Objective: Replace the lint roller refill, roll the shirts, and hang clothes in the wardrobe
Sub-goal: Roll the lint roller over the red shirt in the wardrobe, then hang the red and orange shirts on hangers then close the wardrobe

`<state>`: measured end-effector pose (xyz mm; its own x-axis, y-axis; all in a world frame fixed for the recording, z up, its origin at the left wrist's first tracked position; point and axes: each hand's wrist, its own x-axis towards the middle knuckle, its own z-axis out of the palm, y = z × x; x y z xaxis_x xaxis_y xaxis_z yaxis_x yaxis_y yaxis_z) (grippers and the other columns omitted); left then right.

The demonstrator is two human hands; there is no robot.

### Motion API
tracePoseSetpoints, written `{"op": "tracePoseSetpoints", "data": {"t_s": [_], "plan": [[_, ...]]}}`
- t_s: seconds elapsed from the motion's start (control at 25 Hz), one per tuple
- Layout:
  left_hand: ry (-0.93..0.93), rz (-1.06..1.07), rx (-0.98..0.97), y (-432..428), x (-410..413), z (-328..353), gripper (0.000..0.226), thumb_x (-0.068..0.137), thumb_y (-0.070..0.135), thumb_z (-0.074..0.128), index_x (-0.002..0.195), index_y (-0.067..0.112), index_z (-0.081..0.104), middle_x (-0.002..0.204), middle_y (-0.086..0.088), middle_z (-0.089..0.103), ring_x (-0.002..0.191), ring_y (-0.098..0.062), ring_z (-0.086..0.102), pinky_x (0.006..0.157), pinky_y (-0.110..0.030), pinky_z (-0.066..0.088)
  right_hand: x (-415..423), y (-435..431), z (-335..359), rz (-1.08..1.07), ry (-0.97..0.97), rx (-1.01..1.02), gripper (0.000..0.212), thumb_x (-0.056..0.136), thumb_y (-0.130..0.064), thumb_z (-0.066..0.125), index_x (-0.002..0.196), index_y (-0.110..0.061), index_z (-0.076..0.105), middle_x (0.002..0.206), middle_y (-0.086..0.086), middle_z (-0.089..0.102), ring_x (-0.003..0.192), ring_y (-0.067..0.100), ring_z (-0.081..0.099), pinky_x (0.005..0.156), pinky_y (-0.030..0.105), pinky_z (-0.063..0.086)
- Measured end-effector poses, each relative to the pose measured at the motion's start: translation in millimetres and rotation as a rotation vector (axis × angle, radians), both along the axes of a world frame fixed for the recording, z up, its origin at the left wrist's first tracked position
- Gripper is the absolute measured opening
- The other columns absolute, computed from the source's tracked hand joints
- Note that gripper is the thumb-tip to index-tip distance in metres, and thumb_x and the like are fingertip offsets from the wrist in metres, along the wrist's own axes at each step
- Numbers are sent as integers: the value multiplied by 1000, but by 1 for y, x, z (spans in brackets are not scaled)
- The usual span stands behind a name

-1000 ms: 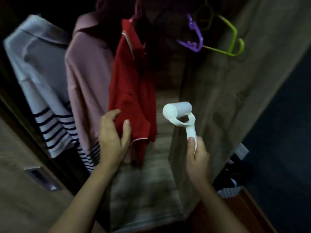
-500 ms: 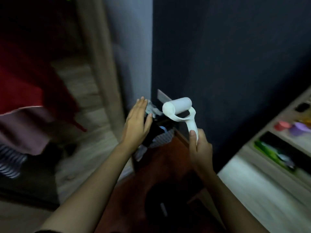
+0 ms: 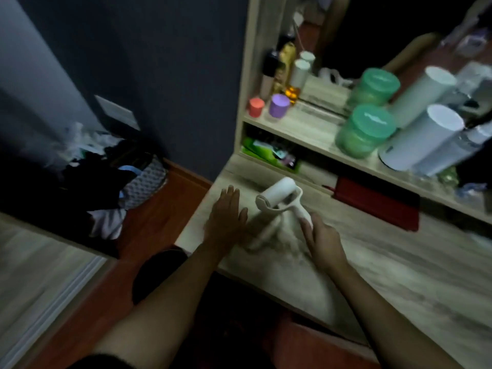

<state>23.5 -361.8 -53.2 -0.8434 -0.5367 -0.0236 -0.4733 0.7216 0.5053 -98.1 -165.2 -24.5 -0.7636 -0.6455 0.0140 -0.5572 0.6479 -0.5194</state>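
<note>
Laundry basket [image 3: 145, 179]: stood at far left on the red-brown floor by the dark wall, a soft patterned grey tub heaped with dark and pale clothes, too blurred to tell apart.
Left hand [image 3: 226, 218]: was spread flat, palm down, fingers [image 3: 230, 194] straight and slightly fanned over the left end of the desk [image 3: 399, 275]; it gripped nothing, and whether it touched the surface could not be told.
Lint roller [image 3: 279, 197]: white plastic with a smooth cylindrical roll and curved handle, was just right of the left hand, above the desk, roll end pointing away.
Right hand [image 3: 323, 242]: was curled around the roller's handle, thumb lying along it.
Desk: pale wood-grain top, matte.
Lower shelf: held green packets [image 3: 266, 153] and a flat red case [image 3: 378, 201].
Upper shelf: carried small coral and purple pots [image 3: 267, 105], dark and amber bottles, a round green-lidded jar [image 3: 364, 130] with hazy contents, then tall white cylinders [image 3: 423, 137], doubled in the mirror behind.
</note>
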Motion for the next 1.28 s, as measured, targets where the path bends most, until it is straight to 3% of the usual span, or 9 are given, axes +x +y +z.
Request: {"op": "tracePoseSetpoints", "data": {"t_s": [0.08,0.2,0.32,0.56,0.76,0.88,1.0,1.12,1.28], "plan": [[-56,-61,-26,17,-18,-17,56,88,30,35,126,-10,49,129,-31,52,121,-44,50,94,-54,47,-14,21,-9,-31,-12,63,46,91,-55,29,107,-17,49,83,16,69,75,37,64,62,39,48],[-150,-74,-34,29,-30,-33,62,94,38,21,143,1,27,152,-20,25,142,-33,20,113,-44,21,-25,36,-18,-2,-17,128,42,94,-45,35,125,-19,47,91,15,70,81,36,66,68,40,51],[-183,-64,-72,30,-33,-45,56,99,34,27,148,8,14,157,-12,10,146,-26,3,116,-40,8,-29,37,-24,47,-8,159,45,94,-48,35,130,-22,42,103,12,70,89,34,65,75,41,52],[-170,-40,-105,30,-31,-48,57,98,34,30,148,8,16,157,-12,14,146,-25,6,116,-40,9,-25,34,-39,-12,30,144,43,94,-48,37,128,-24,43,108,7,66,94,27,64,75,40,51],[-181,-43,-79,29,-32,-48,57,98,35,29,148,10,14,157,-10,12,146,-23,3,116,-39,7,-25,29,-46,-51,263,201,37,92,-48,43,111,-19,57,102,4,61,93,24,59,79,38,46],[-151,-45,7,27,-32,-43,56,99,34,28,148,10,13,158,-10,10,146,-23,2,116,-39,7,-22,30,-39,-60,237,200,41,91,-52,44,117,-22,54,108,0,59,100,21,55,83,38,44],[-97,-26,58,17,-29,-25,55,100,32,29,148,8,15,158,-11,10,146,-23,3,117,-39,10,-19,19,-17,-17,188,58,45,89,-51,44,119,-19,54,112,2,59,100,22,53,84,37,43],[-46,8,-97,-15,-27,23,55,99,29,33,147,7,19,156,-12,16,145,-25,10,116,-40,15,-15,-22,24,114,277,-134,42,88,-43,45,108,-10,59,102,11,63,90,27,56,77,36,44],[50,55,-285,-76,1,127,54,100,34,29,148,11,18,157,-5,14,146,-20,5,116,-34,8,0,-112,114,358,384,-314,38,90,-36,40,111,-9,57,105,12,61,98,27,55,84,37,45]]}}
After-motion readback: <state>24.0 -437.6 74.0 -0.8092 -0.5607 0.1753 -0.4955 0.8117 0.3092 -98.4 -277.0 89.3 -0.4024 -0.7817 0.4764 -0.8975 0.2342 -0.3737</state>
